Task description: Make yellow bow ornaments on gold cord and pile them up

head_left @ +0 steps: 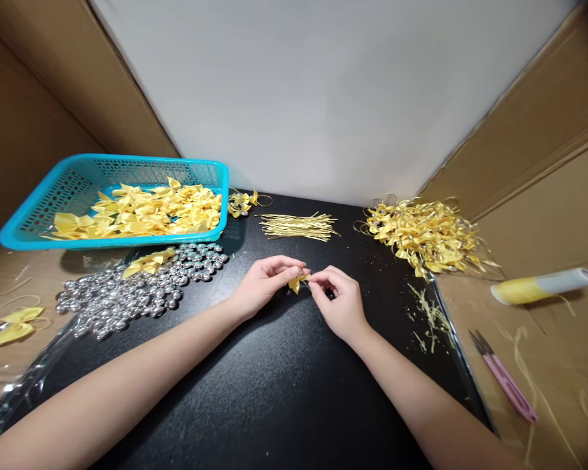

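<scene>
Fastening appears under way: the left hand (264,282) pinches a small yellow fabric bow (295,286) between both hands, the right hand (342,303) pinching its edge; next move likely calls for steady fingertip tension.

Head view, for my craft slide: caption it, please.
Left hand and right hand meet at a yellow ribbon, silver beads and blue basket to the left.

Your bare left forearm (122,385) slants in from eight o'clock, your right forearm (421,405) from between four and five. Your left hand (269,281) points toward two o'clock, your right hand (340,303) toward ten; both pinch between thumb and fingers, close together.
</scene>
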{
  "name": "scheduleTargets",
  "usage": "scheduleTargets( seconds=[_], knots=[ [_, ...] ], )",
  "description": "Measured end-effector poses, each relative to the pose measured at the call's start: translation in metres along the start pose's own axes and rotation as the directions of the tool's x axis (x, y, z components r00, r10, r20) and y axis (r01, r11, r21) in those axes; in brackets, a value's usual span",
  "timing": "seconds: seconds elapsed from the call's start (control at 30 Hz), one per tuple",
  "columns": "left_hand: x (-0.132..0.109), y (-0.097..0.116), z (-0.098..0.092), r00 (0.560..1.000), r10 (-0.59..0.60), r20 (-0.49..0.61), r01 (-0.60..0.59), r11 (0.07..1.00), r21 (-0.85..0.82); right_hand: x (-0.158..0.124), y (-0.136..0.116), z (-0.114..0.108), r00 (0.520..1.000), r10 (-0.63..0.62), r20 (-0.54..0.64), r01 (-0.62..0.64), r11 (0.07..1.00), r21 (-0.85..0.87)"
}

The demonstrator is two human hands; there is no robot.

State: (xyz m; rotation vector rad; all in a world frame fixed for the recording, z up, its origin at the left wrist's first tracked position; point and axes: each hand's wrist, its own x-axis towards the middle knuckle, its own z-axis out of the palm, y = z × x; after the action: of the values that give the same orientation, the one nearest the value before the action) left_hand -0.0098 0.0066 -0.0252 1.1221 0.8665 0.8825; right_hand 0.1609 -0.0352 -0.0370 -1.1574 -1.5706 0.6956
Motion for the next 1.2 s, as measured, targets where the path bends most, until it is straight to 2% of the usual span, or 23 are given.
scheduleTargets(
  seconds=[0.2,0.4,0.57,0.73,1.2],
  knots=[
    [-0.0004,0.0060,0.0057,1.000,0.010,-0.027,-0.008,0.996,0.089,0.0000,-0.0009,-0.0003,0.999,-0.038,0.018,0.039,0.998,-0.047],
    [0.0040,0.0047,0.0019,0.997,-0.014,-0.078,0.020,0.997,0.071,0.0012,-0.0003,-0.0013,1.000,-0.007,-0.018,0.006,0.999,-0.032],
    [0.0048,0.0038,0.0005,0.999,-0.041,-0.025,0.043,0.994,0.099,0.0014,0.0002,-0.0011,1.000,0.004,0.014,-0.004,1.000,-0.022],
    [0.0036,0.0057,0.0030,0.998,-0.058,-0.025,0.060,0.997,0.052,0.0014,0.0006,-0.0008,0.999,0.005,0.033,-0.004,1.000,-0.011],
    [0.0001,0.0057,0.0034,1.000,0.031,-0.004,-0.030,0.982,0.185,0.0016,0.0034,-0.0004,0.997,0.060,0.044,-0.062,0.997,0.046]
  ],
)
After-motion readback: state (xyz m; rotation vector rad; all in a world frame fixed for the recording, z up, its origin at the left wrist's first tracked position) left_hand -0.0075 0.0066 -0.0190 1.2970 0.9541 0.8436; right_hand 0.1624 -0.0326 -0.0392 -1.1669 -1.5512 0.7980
